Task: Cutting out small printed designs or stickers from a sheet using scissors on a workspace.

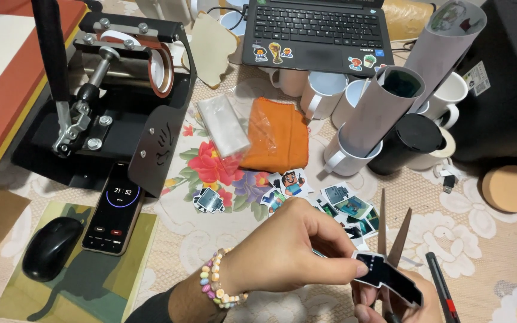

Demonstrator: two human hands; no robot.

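Two hands at work: left hand [285, 251] fingers pinch dark cutout [387, 278]; right hand [399, 305] fingers grip open scissors [393, 239] just beyond; best trimmed slowly along edge.

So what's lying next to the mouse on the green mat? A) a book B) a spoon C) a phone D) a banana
C: a dark phone with a lit screen lies just right of the black mouse on the green mat.
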